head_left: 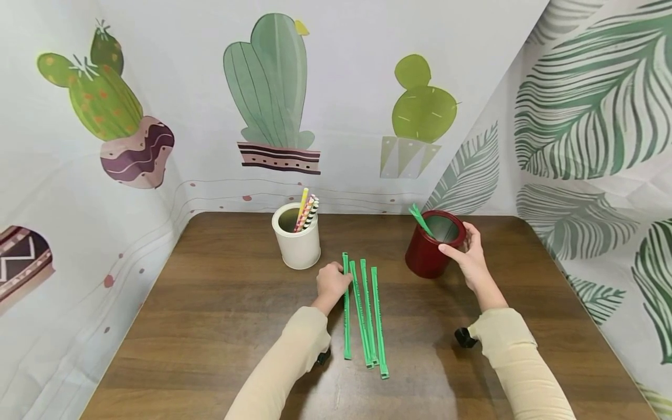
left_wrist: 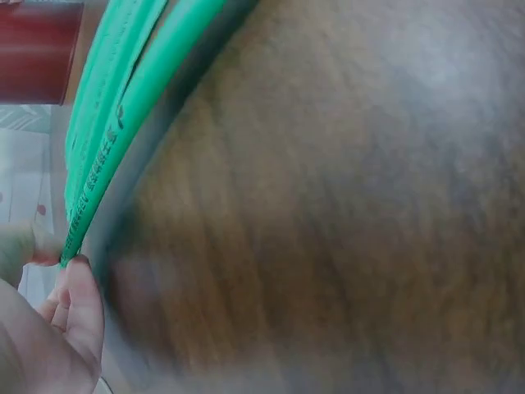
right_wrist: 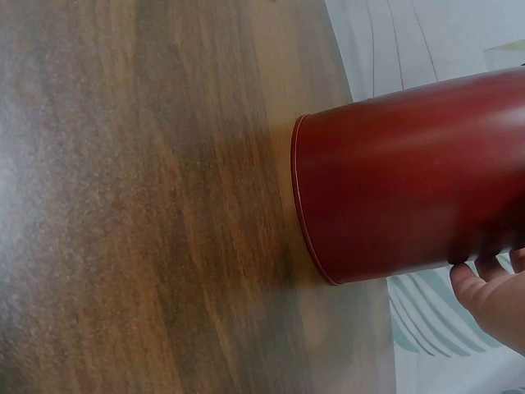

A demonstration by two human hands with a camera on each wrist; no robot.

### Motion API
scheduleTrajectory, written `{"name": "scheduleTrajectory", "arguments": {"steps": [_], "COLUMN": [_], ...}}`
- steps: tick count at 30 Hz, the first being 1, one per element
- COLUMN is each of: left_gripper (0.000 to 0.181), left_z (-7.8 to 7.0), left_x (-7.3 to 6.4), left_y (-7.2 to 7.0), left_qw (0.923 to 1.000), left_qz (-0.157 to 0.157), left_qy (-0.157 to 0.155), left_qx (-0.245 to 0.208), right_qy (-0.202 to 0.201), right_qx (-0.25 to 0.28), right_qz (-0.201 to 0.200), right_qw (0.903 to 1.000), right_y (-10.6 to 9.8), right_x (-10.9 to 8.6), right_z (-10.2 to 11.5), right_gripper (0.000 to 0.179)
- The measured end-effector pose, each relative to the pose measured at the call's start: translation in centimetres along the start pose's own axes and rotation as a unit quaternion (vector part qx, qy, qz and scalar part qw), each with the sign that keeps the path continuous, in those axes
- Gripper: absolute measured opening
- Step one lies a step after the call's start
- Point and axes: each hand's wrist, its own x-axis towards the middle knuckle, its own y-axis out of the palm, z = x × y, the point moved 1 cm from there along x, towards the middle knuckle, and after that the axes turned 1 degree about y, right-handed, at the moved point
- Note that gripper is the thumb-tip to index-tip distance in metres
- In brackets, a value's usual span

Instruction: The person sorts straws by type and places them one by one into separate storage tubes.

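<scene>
Near white cup [head_left: 301, 249], left hand [head_left: 332, 281] pinches green stick [head_left: 346, 326]; right hand [head_left: 472, 261] grips red cup [head_left: 425, 255].

Bench [head_left: 226, 303]: wood-grain, smooth, faint sheen. Red can [head_left: 426, 254]: smooth, glossy outside; inside looks like bare metal. White can [head_left: 299, 249]: smooth, low gloss. Green sticks [head_left: 368, 312]: smooth; paper or plastic unclear. Backdrop [head_left: 346, 105]: matt cloth, creased.

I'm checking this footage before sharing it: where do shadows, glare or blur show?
Head: mostly clear, with a soft shadow left of the right sleeve and a pale sheen on the table near the bottom edge; left wrist: hazy wood grain, a pale glare patch at upper right, print visible on the nearest green stick; right wrist: pale glare at the left edge, a faint highlight on the red cup.
</scene>
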Motion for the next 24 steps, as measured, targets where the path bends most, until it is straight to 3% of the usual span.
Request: {"name": "scheduleTrajectory", "arguments": {"steps": [7, 11, 13, 18, 24], "left_gripper": [0.014, 0.014, 0.015, 0.018, 0.021], "left_z": [-0.1, -0.6, -0.9, -1.4, -1.6], "left_x": [0.4, 0.6, 0.6, 0.7, 0.9], "left_y": [-0.5, -1.0, -1.1, -1.2, -1.3], "left_qw": [0.9988, 0.9948, 0.9897, 0.9678, 0.9481], "left_qz": [0.013, 0.023, 0.032, 0.052, 0.063], "left_qy": [-0.004, -0.017, -0.025, -0.043, -0.047], "left_qx": [-0.047, -0.098, -0.138, -0.242, -0.308], "right_qy": [-0.001, -0.001, -0.002, -0.010, -0.009], "right_qx": [0.003, -0.001, -0.004, 0.008, 0.007], "right_qz": [-0.002, -0.001, 0.003, 0.016, 0.020], "right_qw": [1.0000, 1.0000, 1.0000, 0.9998, 0.9997], "right_y": [0.0, 0.0, 0.0, -0.1, -0.1], "right_x": [-0.1, 0.0, 0.0, -0.1, 0.0], "right_z": [0.0, 0.1, 0.0, 0.0, -0.1], "right_gripper": [0.072, 0.072, 0.073, 0.073, 0.075]}}
